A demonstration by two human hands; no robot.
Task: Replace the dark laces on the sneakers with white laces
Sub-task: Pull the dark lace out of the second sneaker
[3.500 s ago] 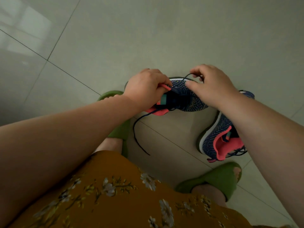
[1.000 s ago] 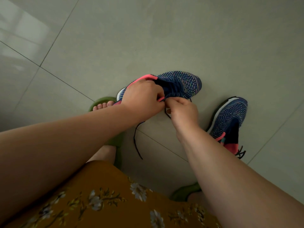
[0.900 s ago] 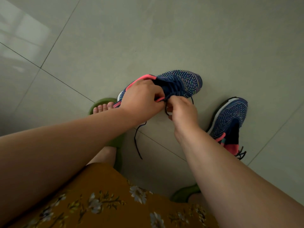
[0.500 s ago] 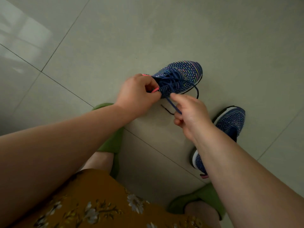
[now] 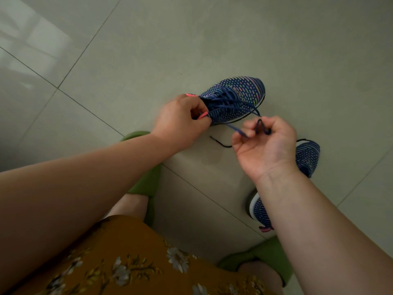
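Just above centre frame, the left hand [image 5: 180,120] grips the sneaker [image 5: 234,99] by its collar, toe pointing upper right, while the nearer right hand [image 5: 263,143] pinches the dark lace [image 5: 234,127], which runs taut, lower right from the eyelets.

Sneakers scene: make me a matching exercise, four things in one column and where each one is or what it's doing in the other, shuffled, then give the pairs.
Column one:
1. left hand
2. right hand
3. second sneaker
4. lace end

Column two:
A. lies on the floor tile
B. grips the held sneaker at its pink collar
C. pinches a loop of dark lace
D. partly hidden behind the right wrist

Pairs: 1-B, 2-C, 3-D, 4-A
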